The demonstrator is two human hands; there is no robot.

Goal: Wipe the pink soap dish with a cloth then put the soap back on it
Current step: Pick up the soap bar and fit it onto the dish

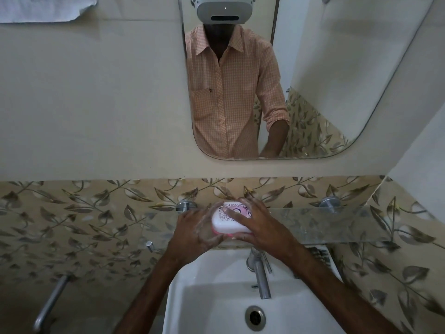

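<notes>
A pink soap dish with a white patterned lid sits on the glass shelf above the sink. My left hand wraps its left side, fingers curled under the front edge. My right hand covers its right side, one finger lying across the lid. Only a thin pink rim shows beneath the white top. No cloth is between my hands, and the soap itself is hidden.
A white sink with a metal tap lies directly below the shelf. A mirror hangs on the wall above. A white cloth hangs at top left. A metal pipe runs at lower left.
</notes>
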